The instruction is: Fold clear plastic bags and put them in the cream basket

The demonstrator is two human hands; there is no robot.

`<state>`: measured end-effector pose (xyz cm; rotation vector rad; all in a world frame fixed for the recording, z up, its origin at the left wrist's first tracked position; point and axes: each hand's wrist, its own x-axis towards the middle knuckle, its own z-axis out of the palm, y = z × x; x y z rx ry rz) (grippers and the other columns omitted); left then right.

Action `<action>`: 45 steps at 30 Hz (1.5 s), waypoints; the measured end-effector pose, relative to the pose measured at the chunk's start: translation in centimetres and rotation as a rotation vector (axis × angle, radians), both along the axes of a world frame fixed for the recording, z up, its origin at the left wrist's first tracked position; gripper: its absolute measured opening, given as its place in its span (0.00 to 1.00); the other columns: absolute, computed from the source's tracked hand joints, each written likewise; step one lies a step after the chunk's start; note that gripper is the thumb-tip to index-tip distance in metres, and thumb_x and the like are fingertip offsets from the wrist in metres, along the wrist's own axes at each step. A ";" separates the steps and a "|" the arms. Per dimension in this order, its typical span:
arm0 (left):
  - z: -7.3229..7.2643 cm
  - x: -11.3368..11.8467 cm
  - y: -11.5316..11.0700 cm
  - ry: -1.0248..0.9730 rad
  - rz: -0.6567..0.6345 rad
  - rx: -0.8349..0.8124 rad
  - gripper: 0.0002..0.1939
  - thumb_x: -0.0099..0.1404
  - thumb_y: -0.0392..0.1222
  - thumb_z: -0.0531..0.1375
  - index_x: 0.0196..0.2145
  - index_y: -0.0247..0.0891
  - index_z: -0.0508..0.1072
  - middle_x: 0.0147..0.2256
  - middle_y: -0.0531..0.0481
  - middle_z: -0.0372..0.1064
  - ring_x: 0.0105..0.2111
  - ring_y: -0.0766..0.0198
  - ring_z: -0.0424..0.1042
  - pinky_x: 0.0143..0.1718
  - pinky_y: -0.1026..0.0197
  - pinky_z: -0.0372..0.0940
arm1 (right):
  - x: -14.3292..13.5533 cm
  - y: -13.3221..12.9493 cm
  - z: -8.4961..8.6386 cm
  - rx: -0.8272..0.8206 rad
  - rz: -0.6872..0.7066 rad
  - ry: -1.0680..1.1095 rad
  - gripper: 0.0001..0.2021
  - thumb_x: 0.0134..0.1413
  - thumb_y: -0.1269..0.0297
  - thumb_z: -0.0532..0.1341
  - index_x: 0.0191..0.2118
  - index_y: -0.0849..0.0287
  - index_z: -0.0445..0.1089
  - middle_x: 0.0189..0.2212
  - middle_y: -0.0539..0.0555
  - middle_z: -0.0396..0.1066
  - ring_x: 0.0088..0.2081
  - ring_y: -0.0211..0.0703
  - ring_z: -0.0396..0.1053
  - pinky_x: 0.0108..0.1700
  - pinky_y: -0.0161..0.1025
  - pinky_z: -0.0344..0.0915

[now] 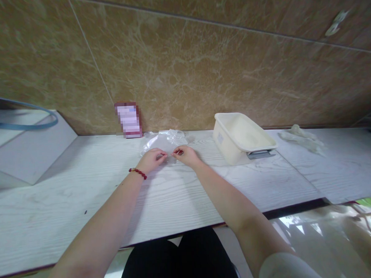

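Observation:
A clear, crinkled plastic bag (167, 139) lies on the white wood-grain table (176, 197) close to the wall. My left hand (152, 160), with a dark red bead bracelet at the wrist, pinches the bag's near edge between thumb and fingertips. Just to its right, my right hand (186, 155) has thumb and fingers closed on the same edge, with a small gap between the two hands. The exact grip points are too small to make out clearly.
An open cream plastic box (228, 147) with a grey clip stands to the right. Farther right lies a crumpled translucent bag (303, 139). A pixelated upright pink-and-white item (130, 120) leans on the tiled wall (182, 72). At left sits a white box-like form (45, 142) with a blue band (26, 125).

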<state>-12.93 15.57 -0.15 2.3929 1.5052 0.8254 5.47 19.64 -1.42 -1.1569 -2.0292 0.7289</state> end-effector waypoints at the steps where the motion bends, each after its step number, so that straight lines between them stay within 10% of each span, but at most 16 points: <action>1: 0.0 0.0 0.0 -0.006 0.001 0.007 0.16 0.59 0.48 0.51 0.34 0.36 0.73 0.34 0.46 0.70 0.36 0.61 0.68 0.41 0.59 0.61 | 0.0 0.0 0.0 -0.001 0.001 0.000 0.08 0.42 0.61 0.61 0.28 0.60 0.71 0.24 0.49 0.69 0.26 0.33 0.63 0.30 0.30 0.59; 45: 0.9 1.9 -1.0 -0.050 0.024 -0.010 0.15 0.59 0.48 0.51 0.34 0.38 0.73 0.34 0.49 0.72 0.35 0.62 0.70 0.38 0.60 0.62 | -0.1 -0.7 0.5 0.183 0.075 0.043 0.11 0.35 0.67 0.64 0.27 0.59 0.61 0.26 0.47 0.59 0.27 0.32 0.58 0.31 0.30 0.58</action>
